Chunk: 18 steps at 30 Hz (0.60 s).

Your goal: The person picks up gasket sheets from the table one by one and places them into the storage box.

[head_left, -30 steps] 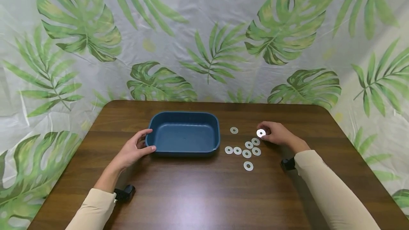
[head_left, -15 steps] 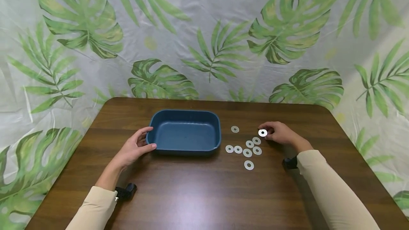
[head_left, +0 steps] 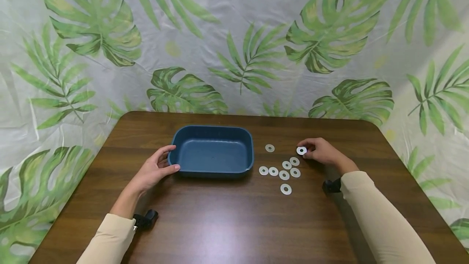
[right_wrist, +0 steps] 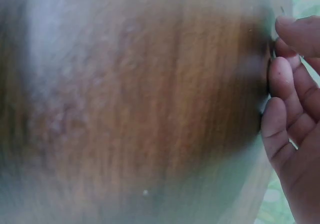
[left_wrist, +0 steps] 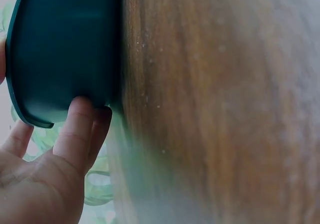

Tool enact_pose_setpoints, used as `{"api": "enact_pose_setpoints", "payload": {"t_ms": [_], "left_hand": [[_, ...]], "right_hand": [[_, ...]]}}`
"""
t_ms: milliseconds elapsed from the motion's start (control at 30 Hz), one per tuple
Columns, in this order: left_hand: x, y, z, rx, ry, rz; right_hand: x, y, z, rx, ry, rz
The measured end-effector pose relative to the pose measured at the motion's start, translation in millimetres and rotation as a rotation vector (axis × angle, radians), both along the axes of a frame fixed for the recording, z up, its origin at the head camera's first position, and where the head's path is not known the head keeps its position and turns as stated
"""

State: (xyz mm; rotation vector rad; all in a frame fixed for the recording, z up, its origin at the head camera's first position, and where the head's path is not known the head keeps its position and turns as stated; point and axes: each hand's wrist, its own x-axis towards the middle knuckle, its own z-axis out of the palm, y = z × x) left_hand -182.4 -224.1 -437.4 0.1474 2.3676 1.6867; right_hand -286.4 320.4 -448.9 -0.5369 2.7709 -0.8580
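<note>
On the left, my left hand [head_left: 152, 172] holds the short end of a blue plastic tub [head_left: 210, 173]. Its thumb lies at the front corner and its index finger at the back corner. In the left wrist view, fingertips [left_wrist: 80, 108] press on the tub's outer wall [left_wrist: 65, 48]. To the right, my right hand [head_left: 322, 152] pinches one flat washer [head_left: 301, 146] by its edge between thumb and fingers. The right wrist view shows the curled fingers [right_wrist: 282, 78] low by the tabletop, with the washer mostly hidden there. Several pale washers [head_left: 286, 189] lie loose between the tub and this hand.
The dark wooden table [head_left: 220, 223] has rounded back corners. One washer [head_left: 270, 148] lies apart, near the tub's right side. Behind the table hangs a leaf-patterned cloth [head_left: 242, 52]. Black wrist straps [head_left: 145, 220] sit below both hands.
The right hand has risen very slightly, and the washer it pinches has tilted and shines less. The left hand keeps its hold on the tub. The head view has shifted a little.
</note>
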Motion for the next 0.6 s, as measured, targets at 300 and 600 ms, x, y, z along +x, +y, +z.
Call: {"api": "enact_pose_setpoints", "payload": {"t_ms": [300,600], "left_hand": [[1.4,2.4,0.0,0.032,-0.004,-0.004],[0.3,2.2,2.2,0.005,-0.002,-0.004]], "right_hand": [[-0.2,-7,12.0,-0.048,-0.022,0.004],[0.8,-34,49.6,-0.135,-0.016,0.025]]}}
